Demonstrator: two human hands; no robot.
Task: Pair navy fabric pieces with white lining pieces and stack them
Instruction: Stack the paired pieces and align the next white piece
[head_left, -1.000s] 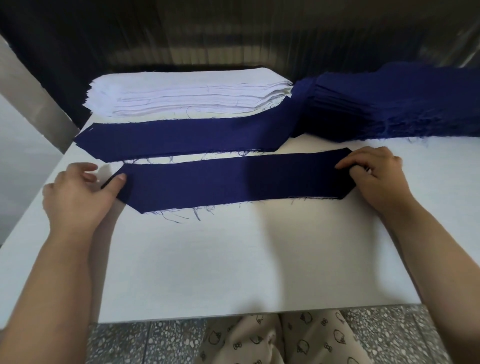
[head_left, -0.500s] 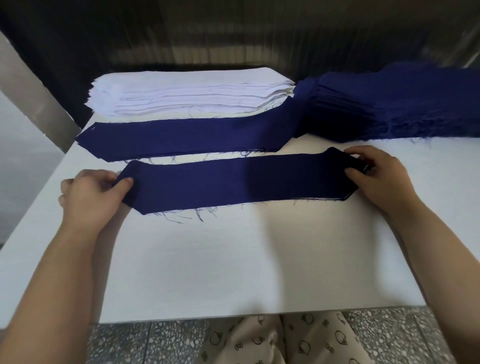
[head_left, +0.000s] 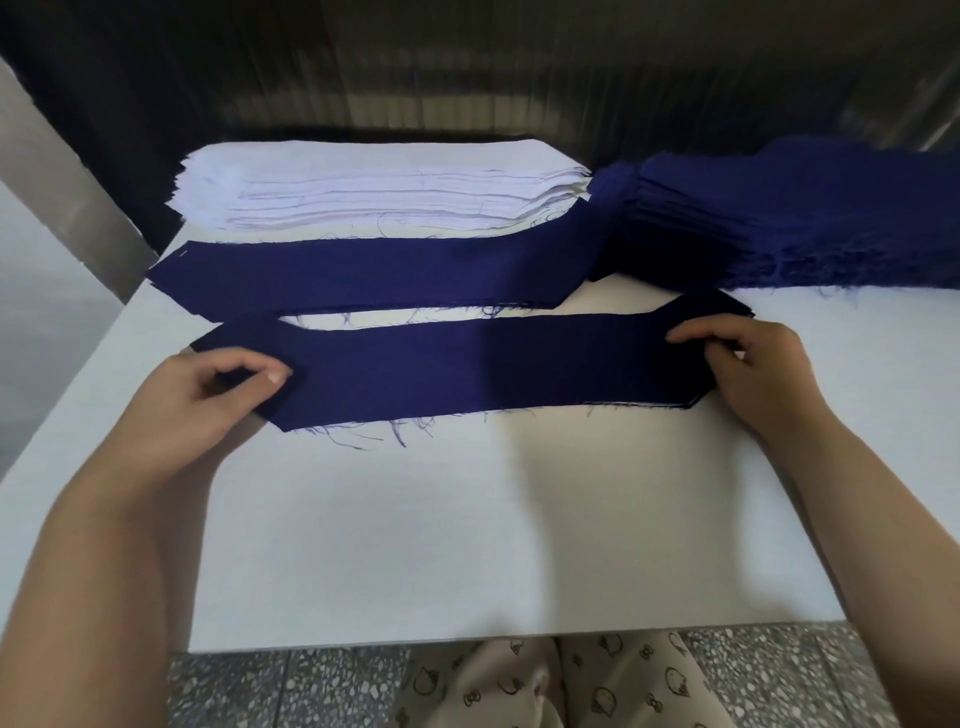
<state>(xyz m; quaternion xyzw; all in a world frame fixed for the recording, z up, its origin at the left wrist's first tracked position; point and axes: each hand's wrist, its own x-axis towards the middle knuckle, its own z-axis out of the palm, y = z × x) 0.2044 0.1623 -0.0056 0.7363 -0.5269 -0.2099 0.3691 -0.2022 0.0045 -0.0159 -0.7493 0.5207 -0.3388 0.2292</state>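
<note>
A white desk (head_left: 467, 519) is set before a dark wall, with a white lining stack (head_left: 374, 187) at the far left, a navy stack (head_left: 779, 218) at the far right and a navy pile (head_left: 363, 275) laid just in front of them. Near the middle a navy piece (head_left: 483, 364) is stretched flat; a thin white edge is seen under its near right side, so a lining is judged to lie beneath. Both ends are best lifted together and held taut, so that the layers are not shifted. Its left end is pinched by the left hand (head_left: 208, 400), thumb on top, and its right end by the right hand (head_left: 758, 369), fingers curled over it
</note>
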